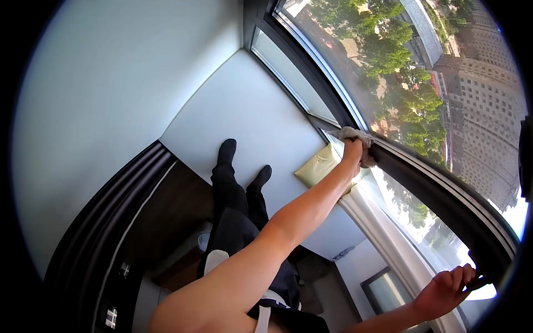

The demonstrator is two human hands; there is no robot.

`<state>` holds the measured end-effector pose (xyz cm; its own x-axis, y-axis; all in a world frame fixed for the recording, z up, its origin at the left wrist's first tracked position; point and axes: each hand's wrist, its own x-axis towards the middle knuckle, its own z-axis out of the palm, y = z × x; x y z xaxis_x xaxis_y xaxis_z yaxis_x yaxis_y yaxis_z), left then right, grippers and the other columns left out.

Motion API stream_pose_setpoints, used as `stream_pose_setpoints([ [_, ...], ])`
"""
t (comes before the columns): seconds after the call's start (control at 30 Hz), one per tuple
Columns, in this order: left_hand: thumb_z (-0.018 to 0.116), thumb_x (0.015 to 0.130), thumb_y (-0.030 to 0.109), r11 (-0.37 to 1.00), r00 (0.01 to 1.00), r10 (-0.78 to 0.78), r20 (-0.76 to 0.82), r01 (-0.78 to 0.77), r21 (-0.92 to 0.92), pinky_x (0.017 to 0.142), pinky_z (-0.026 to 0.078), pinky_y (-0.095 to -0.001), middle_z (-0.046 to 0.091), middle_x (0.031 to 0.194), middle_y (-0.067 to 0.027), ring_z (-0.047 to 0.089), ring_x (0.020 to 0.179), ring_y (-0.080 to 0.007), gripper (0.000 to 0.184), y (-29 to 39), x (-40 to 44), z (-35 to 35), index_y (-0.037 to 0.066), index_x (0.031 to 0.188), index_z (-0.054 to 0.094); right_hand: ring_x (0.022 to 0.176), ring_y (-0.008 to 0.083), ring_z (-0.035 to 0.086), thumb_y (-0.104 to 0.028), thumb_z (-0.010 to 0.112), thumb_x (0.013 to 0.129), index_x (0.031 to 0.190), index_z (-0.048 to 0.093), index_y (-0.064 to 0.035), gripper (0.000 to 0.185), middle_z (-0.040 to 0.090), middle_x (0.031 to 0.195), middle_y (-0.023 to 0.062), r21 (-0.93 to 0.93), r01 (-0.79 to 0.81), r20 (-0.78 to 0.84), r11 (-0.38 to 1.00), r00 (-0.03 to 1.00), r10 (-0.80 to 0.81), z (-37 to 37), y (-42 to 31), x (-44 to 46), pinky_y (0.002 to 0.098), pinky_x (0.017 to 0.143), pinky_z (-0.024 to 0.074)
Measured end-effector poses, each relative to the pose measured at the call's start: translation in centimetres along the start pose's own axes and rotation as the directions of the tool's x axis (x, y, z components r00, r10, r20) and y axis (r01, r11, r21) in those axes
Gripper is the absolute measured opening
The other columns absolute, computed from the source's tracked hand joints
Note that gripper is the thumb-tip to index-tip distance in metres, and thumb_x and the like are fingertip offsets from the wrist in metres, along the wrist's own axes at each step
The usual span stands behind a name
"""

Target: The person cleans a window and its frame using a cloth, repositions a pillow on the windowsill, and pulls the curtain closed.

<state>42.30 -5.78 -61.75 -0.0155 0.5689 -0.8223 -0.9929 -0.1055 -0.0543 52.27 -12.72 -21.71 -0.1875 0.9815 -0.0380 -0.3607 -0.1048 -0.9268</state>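
My left hand point(353, 150) is closed on a crumpled greyish cloth point(366, 139), which presses against the dark window frame point(411, 161) near its corner. At the lower right my right hand point(447, 289) has its fingers curled round a dark window handle point(477, 282). Beyond the frame stands the window glass point(388, 72), with trees and tall buildings showing through it.
My feet point(226, 151) in dark socks stand on a pale flat surface point(261, 105) beside the window. A yellowish cushion point(317, 166) lies near my left arm. A white curtain point(383, 222) hangs along the window. Dark pleated curtain point(105, 222) hangs at left.
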Motion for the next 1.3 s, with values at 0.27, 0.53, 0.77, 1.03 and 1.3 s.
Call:
stream_pose_setpoints([
  [0.27,0.043,0.100,0.016,0.838,0.940,0.341,-0.007,-0.300,0.456,0.052,0.051,-0.0401,0.058,0.093,-0.0195,0.062,0.063,-0.0303,0.041,-2.0,0.7,-0.1,0.001,0.136,0.033,0.067,0.0114,0.043,-0.013,0.049,0.105,0.105,0.040,-0.0042,0.013,0.041,0.093,0.0044,0.021,0.040,0.014,0.999,0.999,-0.040,-1.1,-0.3,0.2,0.0260,0.061,0.0440],
  [0.53,0.046,0.101,0.019,0.361,0.768,0.607,0.203,-0.494,0.791,0.113,0.037,-0.0461,0.015,0.153,-0.0451,0.035,0.135,-0.0551,0.071,-1.6,3.8,-3.0,-0.017,0.148,0.009,0.069,0.0128,0.047,-0.008,0.053,0.100,0.106,0.040,-0.0035,0.015,0.045,0.096,0.0053,0.013,0.038,-0.097,0.999,0.995,-0.037,-0.9,-0.7,-0.1,0.0271,0.062,0.0456],
  [0.77,0.044,0.102,0.016,0.294,0.654,0.690,0.310,-0.645,0.705,0.120,0.027,-0.0462,0.021,0.151,-0.0446,0.026,0.142,-0.0543,0.062,10.4,4.2,-2.7,-0.021,0.145,0.016,0.069,0.0127,0.046,-0.003,0.056,0.095,0.108,0.039,-0.0038,0.021,0.045,0.096,0.0062,-0.008,0.077,-0.146,0.997,0.986,-0.077,-0.1,-0.4,-0.4,0.0270,0.062,0.0447],
  [1.03,0.039,0.104,0.018,-0.019,0.447,0.844,0.296,-0.527,0.850,0.121,0.024,-0.0465,0.021,0.153,-0.0406,0.023,0.145,-0.0506,0.057,27.2,6.8,0.2,-0.014,0.148,0.022,0.068,0.0127,0.046,-0.002,0.057,0.094,0.107,0.039,-0.0041,0.022,0.044,0.094,0.0064,0.045,0.080,-0.149,0.996,0.986,-0.072,0.2,0.0,-0.2,0.0272,0.061,0.0432],
  [1.3,0.043,0.100,0.015,-0.081,0.389,0.852,0.351,-0.564,0.822,0.099,0.045,-0.0526,0.050,0.129,-0.0370,0.052,0.117,-0.0520,0.036,34.4,4.4,1.1,-0.011,0.126,0.044,0.066,0.0119,0.044,-0.004,0.053,0.095,0.103,0.039,-0.0049,0.016,0.044,0.093,0.0046,0.099,0.100,-0.151,0.990,0.985,-0.084,0.7,0.0,0.0,0.0274,0.059,0.0397],
])
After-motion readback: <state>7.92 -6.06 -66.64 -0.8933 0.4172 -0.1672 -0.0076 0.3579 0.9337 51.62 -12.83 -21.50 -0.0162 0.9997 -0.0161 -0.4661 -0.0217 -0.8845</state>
